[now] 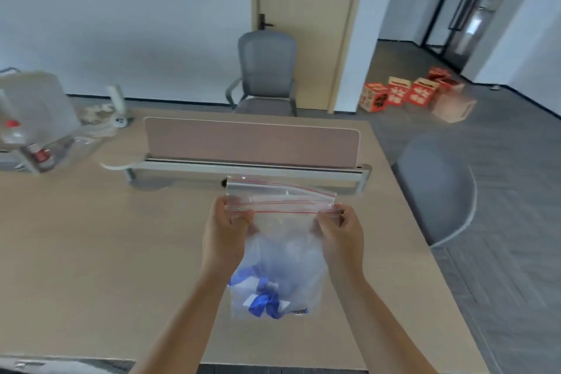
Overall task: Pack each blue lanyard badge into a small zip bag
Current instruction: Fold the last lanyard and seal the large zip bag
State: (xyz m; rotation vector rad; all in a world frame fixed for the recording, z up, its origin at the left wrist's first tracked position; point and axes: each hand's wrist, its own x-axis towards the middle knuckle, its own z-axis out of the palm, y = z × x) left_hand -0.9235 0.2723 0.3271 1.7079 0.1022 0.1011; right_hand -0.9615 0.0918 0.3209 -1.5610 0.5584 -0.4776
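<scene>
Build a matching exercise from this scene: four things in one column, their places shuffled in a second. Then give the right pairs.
Things
1. blue lanyard badge
2. left hand
3. red boxes
4. grey office chair

Places
A. on the floor, far right
B. at the bottom of the zip bag
C. beyond the desk, in front of the door
D. pinching the bag's left edge near the zip

Pairs: 1-B, 2-D, 3-A, 4-C

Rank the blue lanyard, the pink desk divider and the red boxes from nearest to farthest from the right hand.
1. Blue lanyard, low in the zip bag that the right hand pinches.
2. Pink desk divider, straight ahead beyond the bag.
3. Red boxes, far back on the right.
</scene>
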